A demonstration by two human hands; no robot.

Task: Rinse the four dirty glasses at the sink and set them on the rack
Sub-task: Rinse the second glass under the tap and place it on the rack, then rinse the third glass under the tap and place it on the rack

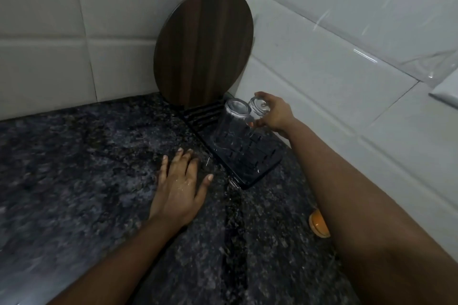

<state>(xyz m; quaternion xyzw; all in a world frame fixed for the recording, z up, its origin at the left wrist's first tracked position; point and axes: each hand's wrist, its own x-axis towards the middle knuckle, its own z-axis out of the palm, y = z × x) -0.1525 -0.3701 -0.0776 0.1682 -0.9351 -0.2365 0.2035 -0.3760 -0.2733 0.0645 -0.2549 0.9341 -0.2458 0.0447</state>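
Observation:
A black slotted rack (257, 156) lies on the dark granite counter (86, 168) in the tiled corner. One clear glass (229, 129) stands upside down on the rack. My right hand (275, 112) grips a second clear glass (257, 109), base up, just right of the first and touching it over the rack. My left hand (182, 181) rests flat on the counter left of the rack, fingers spread and wet.
A dark wooden round cutting board (203, 42) leans upright in the corner behind the rack. An orange object (318, 223) lies on the counter by the right wall, partly hidden by my right forearm. White tiled walls close in at the back and right.

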